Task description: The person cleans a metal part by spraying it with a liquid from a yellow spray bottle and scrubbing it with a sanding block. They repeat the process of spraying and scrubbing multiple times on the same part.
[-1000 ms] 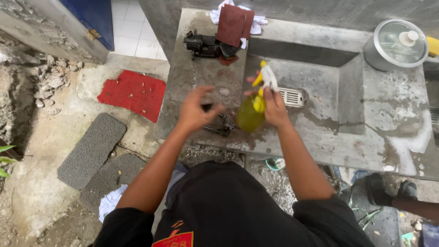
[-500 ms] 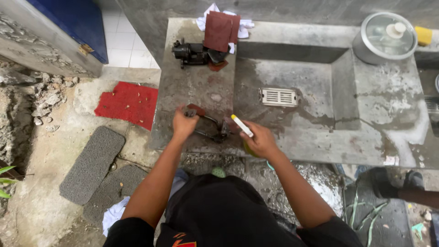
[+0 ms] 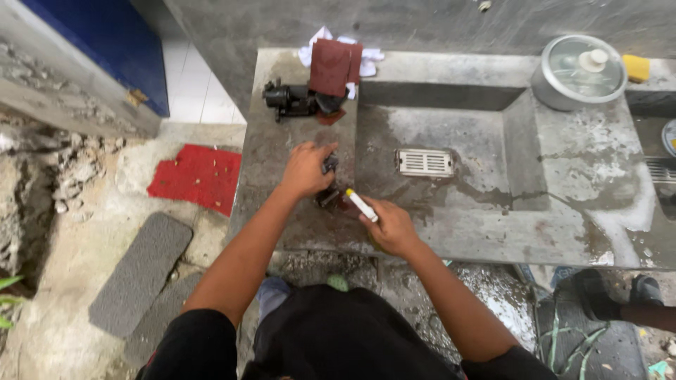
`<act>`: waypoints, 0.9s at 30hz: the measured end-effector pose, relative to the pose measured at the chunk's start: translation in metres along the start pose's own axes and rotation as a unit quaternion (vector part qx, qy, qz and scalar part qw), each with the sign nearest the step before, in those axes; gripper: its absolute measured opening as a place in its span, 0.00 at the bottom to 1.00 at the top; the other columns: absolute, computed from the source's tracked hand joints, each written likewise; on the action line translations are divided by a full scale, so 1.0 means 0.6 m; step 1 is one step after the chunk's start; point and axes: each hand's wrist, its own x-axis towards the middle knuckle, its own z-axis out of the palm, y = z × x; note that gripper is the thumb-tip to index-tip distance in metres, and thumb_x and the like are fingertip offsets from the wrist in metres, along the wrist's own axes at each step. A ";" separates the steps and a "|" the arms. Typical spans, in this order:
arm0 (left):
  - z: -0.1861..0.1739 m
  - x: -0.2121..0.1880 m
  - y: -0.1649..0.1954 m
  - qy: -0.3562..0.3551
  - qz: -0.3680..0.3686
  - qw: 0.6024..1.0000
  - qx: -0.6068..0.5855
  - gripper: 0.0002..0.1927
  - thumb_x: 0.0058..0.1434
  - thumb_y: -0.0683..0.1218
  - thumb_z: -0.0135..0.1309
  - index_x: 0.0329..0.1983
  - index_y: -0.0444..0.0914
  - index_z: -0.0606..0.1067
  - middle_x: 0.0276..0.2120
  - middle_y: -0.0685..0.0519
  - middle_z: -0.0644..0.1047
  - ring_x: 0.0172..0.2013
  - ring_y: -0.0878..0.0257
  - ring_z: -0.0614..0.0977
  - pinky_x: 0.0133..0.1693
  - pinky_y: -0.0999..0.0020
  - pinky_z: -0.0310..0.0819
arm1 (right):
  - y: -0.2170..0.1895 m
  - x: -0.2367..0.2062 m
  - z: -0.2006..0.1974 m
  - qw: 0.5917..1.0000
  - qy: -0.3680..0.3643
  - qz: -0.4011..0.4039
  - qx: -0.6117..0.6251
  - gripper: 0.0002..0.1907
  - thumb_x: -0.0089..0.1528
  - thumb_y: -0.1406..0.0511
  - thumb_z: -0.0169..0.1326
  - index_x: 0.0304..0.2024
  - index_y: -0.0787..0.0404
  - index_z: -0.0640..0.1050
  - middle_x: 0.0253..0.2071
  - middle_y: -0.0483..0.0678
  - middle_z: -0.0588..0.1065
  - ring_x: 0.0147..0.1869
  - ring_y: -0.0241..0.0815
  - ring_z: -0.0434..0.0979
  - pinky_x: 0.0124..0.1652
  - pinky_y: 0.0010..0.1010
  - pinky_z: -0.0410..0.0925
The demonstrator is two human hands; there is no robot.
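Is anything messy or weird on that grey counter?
Yes. Wet patches and pale stains spread across the concrete counter around the drain grate. A crumpled white cloth lies bunched under a dark red sheet near the back.

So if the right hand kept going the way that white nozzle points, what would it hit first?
Probably the small dark metal part under the left hand; the right hand aims its white nozzle there, though depth is unclear.

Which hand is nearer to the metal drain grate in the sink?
Right. The right hand, holding a white nozzle, is just below-left of the grate. The left hand is farther left, on a dark part.
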 end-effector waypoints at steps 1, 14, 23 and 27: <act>0.001 0.006 0.001 0.005 -0.019 1.000 0.001 0.35 0.47 0.49 0.64 0.62 0.40 0.75 0.37 0.39 0.79 0.44 0.42 0.78 0.50 0.49 0.69 | -0.002 0.001 -0.003 1.000 -0.007 0.011 0.000 0.23 0.64 0.57 0.55 0.58 0.59 0.76 0.42 0.58 0.78 0.47 0.61 0.78 0.46 0.48 0.70; 0.029 0.064 0.004 -0.120 -0.163 0.975 0.091 0.30 0.71 0.65 0.41 0.52 0.35 0.78 0.43 0.36 0.81 0.49 0.37 0.81 0.51 0.44 0.74 | -0.017 0.013 0.009 0.998 0.049 0.011 0.033 0.23 0.69 0.58 0.51 0.65 0.57 0.71 0.44 0.56 0.79 0.49 0.57 0.78 0.48 0.45 0.71; 0.010 0.049 0.027 -0.081 -0.114 0.987 0.077 0.34 0.56 0.67 0.59 0.52 0.36 0.77 0.40 0.37 0.80 0.48 0.40 0.80 0.48 0.48 0.75 | -0.014 0.027 0.033 0.996 0.092 -0.006 -0.017 0.26 0.68 0.57 0.50 0.67 0.56 0.70 0.48 0.53 0.77 0.53 0.55 0.72 0.58 0.49 0.59; 0.020 0.042 0.036 -0.038 -0.155 0.984 0.078 0.32 0.51 0.64 0.63 0.51 0.38 0.78 0.40 0.41 0.81 0.47 0.43 0.80 0.48 0.50 0.76 | -0.015 0.018 0.027 0.998 0.069 -0.003 -0.008 0.28 0.68 0.56 0.50 0.70 0.56 0.68 0.44 0.51 0.77 0.51 0.54 0.72 0.56 0.48 0.58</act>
